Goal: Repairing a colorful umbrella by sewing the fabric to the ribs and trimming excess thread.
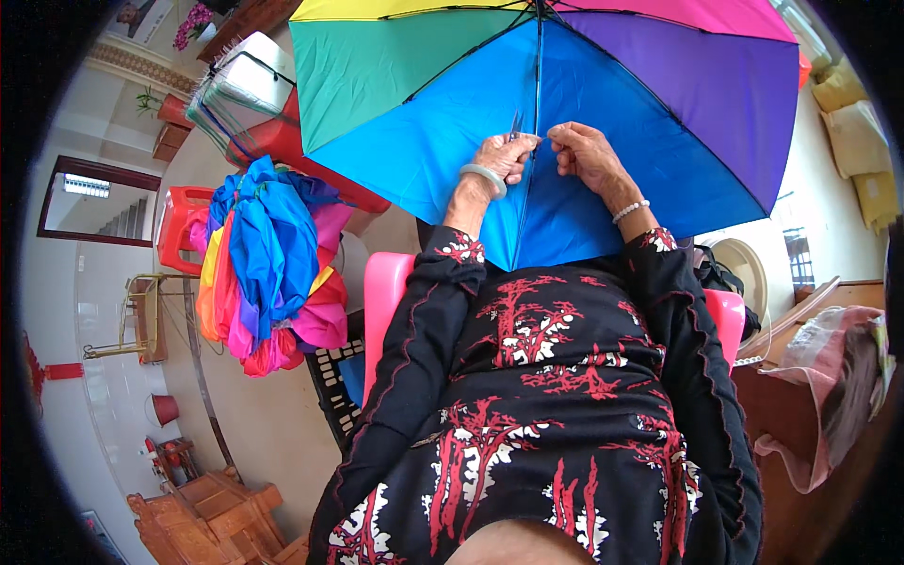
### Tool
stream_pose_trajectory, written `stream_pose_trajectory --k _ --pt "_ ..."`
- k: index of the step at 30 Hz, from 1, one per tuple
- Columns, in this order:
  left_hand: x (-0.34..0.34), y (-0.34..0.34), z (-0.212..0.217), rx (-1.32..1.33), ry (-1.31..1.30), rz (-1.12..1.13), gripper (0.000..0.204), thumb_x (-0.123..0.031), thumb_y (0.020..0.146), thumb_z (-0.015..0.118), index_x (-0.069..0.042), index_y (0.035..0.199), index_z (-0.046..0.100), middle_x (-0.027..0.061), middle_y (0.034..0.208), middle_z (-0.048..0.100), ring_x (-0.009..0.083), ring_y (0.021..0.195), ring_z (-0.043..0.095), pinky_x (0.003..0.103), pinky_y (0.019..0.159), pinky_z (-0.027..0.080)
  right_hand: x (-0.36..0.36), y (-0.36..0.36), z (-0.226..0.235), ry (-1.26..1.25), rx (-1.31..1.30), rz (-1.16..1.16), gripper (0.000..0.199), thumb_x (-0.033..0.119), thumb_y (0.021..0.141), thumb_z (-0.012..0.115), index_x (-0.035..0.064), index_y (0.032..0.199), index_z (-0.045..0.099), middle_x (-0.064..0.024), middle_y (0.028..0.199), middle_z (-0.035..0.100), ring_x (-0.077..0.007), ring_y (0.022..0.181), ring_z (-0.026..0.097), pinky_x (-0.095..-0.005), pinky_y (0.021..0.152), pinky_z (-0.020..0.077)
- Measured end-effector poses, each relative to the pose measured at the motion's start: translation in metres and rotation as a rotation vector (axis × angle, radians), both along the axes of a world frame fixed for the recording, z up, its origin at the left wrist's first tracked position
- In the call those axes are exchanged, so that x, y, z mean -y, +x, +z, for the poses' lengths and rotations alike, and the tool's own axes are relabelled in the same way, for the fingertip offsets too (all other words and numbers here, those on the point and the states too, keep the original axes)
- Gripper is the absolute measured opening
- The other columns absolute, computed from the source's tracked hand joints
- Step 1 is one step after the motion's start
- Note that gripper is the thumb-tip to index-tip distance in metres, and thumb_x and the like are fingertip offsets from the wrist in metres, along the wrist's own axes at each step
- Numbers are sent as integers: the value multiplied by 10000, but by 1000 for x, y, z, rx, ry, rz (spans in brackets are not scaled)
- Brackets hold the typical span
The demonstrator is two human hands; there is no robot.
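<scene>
An open umbrella [452, 132] with blue, green, yellow, pink and purple panels spreads in front of me, its dark ribs facing me. My left hand [504, 160] is closed at a rib over the blue panel. Small metal scissors [515, 124] stick up out of it, blades pointing away from me. Just to its right, my right hand [581, 155] is closed in a pinch, thumb against forefinger. What sits between those fingertips is too small to make out. Both hands are close together, on either side of the rib.
To my left, a heap of multicoloured umbrella cloth [268, 254] lies over a red plastic stool [181, 226]. A black crate [334, 377] stands beside my pink chair [384, 287]. A pinkish towel [815, 353] lies on wooden furniture at the right.
</scene>
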State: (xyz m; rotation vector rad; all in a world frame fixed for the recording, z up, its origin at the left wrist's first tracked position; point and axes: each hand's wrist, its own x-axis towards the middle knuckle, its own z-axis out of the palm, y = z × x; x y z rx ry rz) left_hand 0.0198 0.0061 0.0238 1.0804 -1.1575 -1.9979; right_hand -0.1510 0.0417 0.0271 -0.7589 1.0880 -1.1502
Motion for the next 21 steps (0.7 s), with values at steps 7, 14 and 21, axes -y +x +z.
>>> stream_pose_trajectory --k 7,14,21 --pt "-3 -3 2 59 6 -24 135 -176 781 631 -62 841 589 -50 579 443 25 393 352 193 334 263 0 -1 -1 15 25 -22 134 184 804 593 53 809 562 -11 690 529 -74 487 479 -227 438 454" --pt "-3 -4 4 89 7 0 103 -152 763 641 -80 768 568 -49 561 441 32 383 354 199 326 260 1 -1 -1 26 30 -13 125 176 802 598 58 799 558 -7 682 533 -71 482 487 -227 436 460" --pt "-3 -6 2 90 4 61 85 -131 759 626 -78 744 562 -40 559 447 34 373 350 208 319 255 1 -2 -3 16 43 6 126 176 803 603 59 797 557 -4 676 538 -71 483 498 -225 435 464"
